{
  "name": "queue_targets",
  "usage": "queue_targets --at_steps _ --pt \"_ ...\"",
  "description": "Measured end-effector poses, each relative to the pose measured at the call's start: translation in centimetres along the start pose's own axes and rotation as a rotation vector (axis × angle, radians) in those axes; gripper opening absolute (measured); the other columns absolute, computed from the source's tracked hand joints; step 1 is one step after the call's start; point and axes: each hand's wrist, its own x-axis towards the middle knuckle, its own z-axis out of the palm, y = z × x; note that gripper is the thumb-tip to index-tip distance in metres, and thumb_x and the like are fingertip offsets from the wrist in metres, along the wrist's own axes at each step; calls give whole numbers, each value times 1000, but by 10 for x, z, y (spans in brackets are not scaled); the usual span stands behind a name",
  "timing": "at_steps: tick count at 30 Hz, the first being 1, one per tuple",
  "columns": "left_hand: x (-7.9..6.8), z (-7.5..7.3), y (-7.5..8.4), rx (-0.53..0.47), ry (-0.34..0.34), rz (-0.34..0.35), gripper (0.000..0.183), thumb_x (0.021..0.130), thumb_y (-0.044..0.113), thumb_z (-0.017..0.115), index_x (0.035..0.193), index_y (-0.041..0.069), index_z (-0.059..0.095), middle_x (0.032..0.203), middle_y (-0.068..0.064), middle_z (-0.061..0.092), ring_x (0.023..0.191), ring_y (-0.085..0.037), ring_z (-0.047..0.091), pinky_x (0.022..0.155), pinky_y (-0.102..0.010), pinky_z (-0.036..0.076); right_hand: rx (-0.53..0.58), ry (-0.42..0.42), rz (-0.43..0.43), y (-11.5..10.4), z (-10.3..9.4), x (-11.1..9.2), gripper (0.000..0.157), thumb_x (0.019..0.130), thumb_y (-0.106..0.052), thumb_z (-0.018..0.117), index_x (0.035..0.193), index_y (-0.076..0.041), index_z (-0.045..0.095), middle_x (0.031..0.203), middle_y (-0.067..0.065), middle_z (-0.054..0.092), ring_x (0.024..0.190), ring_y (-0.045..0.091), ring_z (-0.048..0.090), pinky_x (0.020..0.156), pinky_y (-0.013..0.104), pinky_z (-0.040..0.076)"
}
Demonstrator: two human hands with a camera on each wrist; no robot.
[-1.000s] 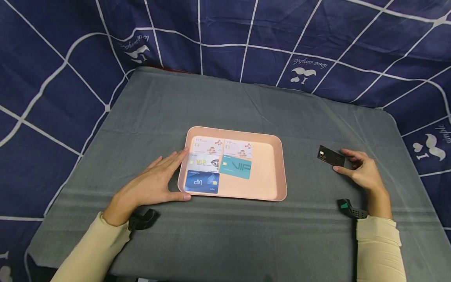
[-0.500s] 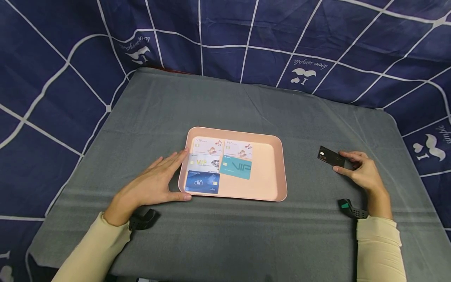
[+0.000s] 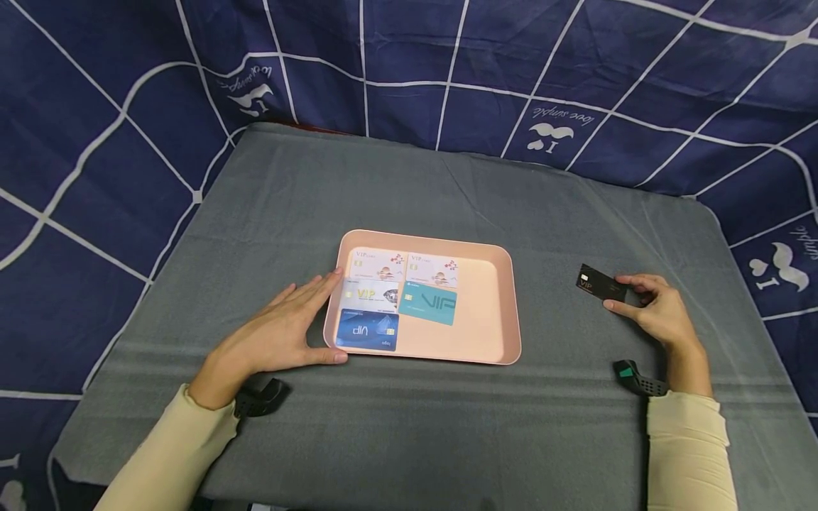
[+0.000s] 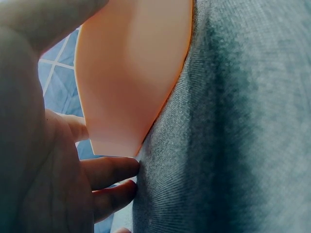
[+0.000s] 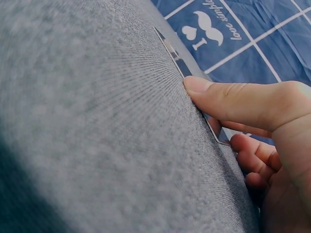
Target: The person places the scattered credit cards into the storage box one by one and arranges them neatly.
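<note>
A pink rectangular tray (image 3: 479,305) lies at the table's middle. My left hand (image 3: 284,333) rests against its left end, fingers fairly straight, a fingertip at the left rim and the thumb at the near left corner. In the left wrist view the fingers sit beside the tray's outer wall (image 4: 121,87). To the right of the tray, my right hand (image 3: 658,312) holds a black VIP card (image 3: 597,282) by its long edges, between thumb and fingers. The right wrist view has the thumb (image 5: 228,99) on the card's near edge, with the card low against the cloth.
Several cards fill the tray's left part: two white ones with red flowers, a white VIP card (image 3: 371,295), a blue card (image 3: 367,330) and a slightly tilted teal card (image 3: 427,303). Grey cloth (image 3: 409,433) covers the table. A navy checked curtain (image 3: 409,64) hangs behind and at the sides.
</note>
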Motion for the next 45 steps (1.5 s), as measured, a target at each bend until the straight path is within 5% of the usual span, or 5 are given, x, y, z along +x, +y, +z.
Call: queue_targets --at_steps 8,45 --pt "0 0 0 2 0 -3 120 76 77 64 161 19 3 163 -12 18 147 -38 19 114 -63 12 -8 -7 35 -2 0 2 46 77 -15 86 114 0 64 99 -6 50 86 6 41 71 15 32" --pt "0 0 0 -14 -2 -2 119 76 76 64 161 20 2 162 -15 20 147 -39 19 115 -63 11 50 -11 58 0 -4 -3 44 75 -12 87 114 -5 66 89 -19 56 81 4 47 68 10 37"
